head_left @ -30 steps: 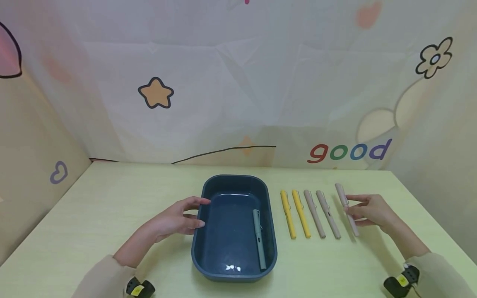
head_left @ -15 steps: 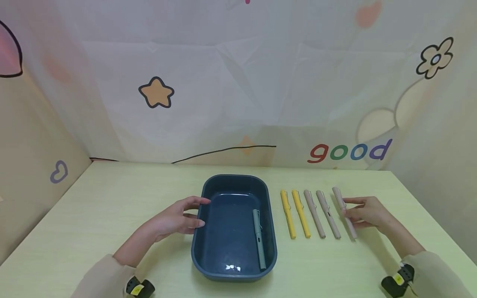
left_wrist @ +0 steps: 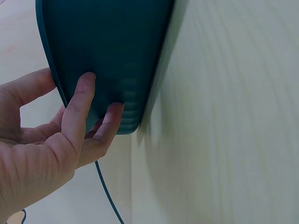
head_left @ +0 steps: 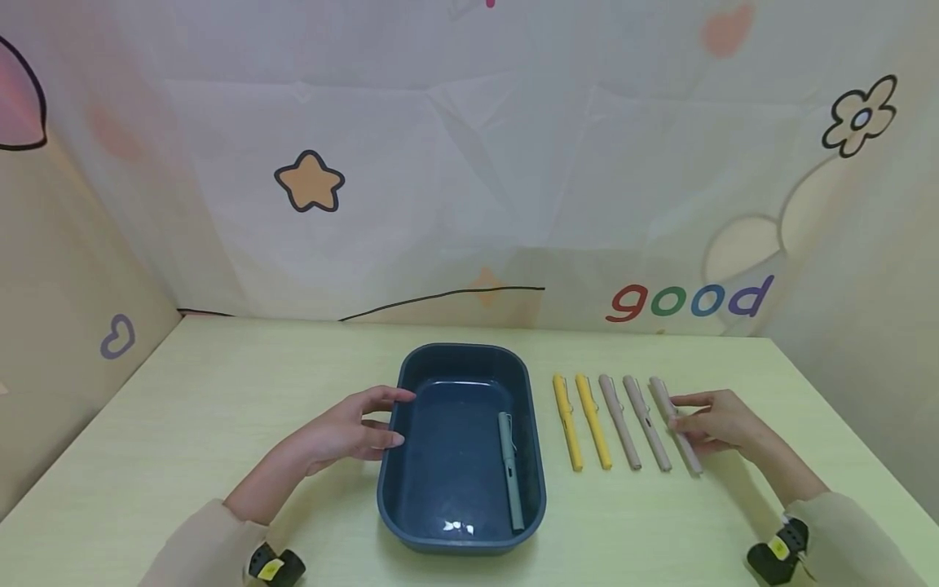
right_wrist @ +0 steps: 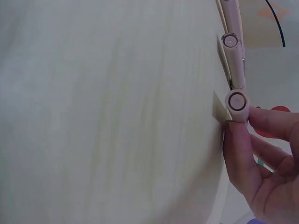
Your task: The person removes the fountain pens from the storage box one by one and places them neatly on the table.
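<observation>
My right hand (head_left: 715, 420) pinches a pale pinkish-grey capped pen (head_left: 689, 453) between thumb and fingers, at the right end of a row of pens. In the right wrist view the pen's round end (right_wrist: 237, 101) faces the camera, close to the table surface. My left hand (head_left: 345, 428) holds the left side of a dark blue plastic basin (head_left: 460, 545), fingertips at its rim. The left wrist view shows other fingers (left_wrist: 84, 93) against the basin's outer wall. Inside the basin lies a grey-green pen (head_left: 510, 473), along its right side.
Left of the held pen lie two grey pens (head_left: 647, 424) (head_left: 619, 422) and two yellow pens (head_left: 592, 421) (head_left: 567, 423), roughly parallel. They rest on a pale wood-grain table (head_left: 220, 391). A printed backdrop (head_left: 477, 163) closes off the back and sides.
My right hand has moved slightly left and down with the pinkish-grey pen, bringing it lower beside the other grey pens. The left hand and basin have stayed in place.
</observation>
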A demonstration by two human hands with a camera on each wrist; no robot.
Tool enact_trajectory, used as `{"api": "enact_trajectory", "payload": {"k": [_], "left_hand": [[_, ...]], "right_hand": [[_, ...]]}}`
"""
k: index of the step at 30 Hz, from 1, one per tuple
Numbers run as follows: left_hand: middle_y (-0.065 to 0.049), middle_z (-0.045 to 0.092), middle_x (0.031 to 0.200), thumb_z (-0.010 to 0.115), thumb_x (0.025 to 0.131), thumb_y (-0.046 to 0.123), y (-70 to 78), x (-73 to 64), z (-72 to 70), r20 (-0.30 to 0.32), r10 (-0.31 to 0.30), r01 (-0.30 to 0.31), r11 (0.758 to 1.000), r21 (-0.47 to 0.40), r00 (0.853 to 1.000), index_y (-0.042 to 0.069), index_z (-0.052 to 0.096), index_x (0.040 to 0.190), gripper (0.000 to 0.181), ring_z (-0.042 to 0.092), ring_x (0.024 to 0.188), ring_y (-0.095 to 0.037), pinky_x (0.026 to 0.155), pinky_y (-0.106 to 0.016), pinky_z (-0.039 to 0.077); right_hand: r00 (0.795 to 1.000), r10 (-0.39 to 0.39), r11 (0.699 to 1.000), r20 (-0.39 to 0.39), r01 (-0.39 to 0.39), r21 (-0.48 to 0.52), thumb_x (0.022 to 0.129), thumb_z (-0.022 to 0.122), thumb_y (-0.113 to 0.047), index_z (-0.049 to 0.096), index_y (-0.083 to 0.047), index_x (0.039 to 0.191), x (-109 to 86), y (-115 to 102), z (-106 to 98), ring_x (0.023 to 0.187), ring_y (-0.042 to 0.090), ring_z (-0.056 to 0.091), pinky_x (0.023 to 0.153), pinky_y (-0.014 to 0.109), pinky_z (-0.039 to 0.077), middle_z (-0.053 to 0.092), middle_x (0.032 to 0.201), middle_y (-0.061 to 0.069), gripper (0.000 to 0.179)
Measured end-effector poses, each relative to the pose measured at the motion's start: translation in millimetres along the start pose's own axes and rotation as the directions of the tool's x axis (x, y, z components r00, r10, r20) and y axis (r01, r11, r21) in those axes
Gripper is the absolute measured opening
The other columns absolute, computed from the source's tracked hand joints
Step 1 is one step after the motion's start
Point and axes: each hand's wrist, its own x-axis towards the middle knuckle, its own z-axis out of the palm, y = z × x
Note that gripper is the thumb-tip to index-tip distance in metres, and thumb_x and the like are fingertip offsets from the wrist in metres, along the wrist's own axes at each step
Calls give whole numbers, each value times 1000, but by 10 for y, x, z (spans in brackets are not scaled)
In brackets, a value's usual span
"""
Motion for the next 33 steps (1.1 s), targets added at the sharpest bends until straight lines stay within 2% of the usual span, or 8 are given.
{"api": "enact_trajectory", "payload": {"k": [14, 21, 33], "left_hand": [[-24, 32, 136, 63, 82, 1, -10, 6, -2, 1, -1, 1, 1000, -3, 1000, 4, 38, 134, 57, 55, 104, -30, 82, -46, 50], [-25, 31, 136, 63, 82, 0, -14, -3, -13, 18, 11, -11, 1000, -17, 1000, 3, 37, 134, 58, 56, 101, -28, 82, -45, 50], [-24, 32, 135, 63, 82, 0, -7, 0, -7, 11, 8, -8, 1000, -9, 1000, 3, 38, 134, 58, 56, 102, -28, 82, -45, 50]], "right_hand": [[1000, 8, 999, -2, -9, -43, 81, 67, -12, 40, 15, 127, 26, -28, 10, 62, 12, 59, 57, 31, 54, 61, 74, 3, 60], [1000, 14, 1000, -9, -14, -20, 80, 67, -10, 41, 15, 127, 37, -47, 22, 60, 13, 59, 59, 33, 55, 60, 75, 5, 59], [999, 27, 998, -30, -28, -54, 80, 68, -12, 42, 15, 125, 29, -43, 20, 61, 12, 57, 57, 31, 54, 59, 79, 6, 59]]}}
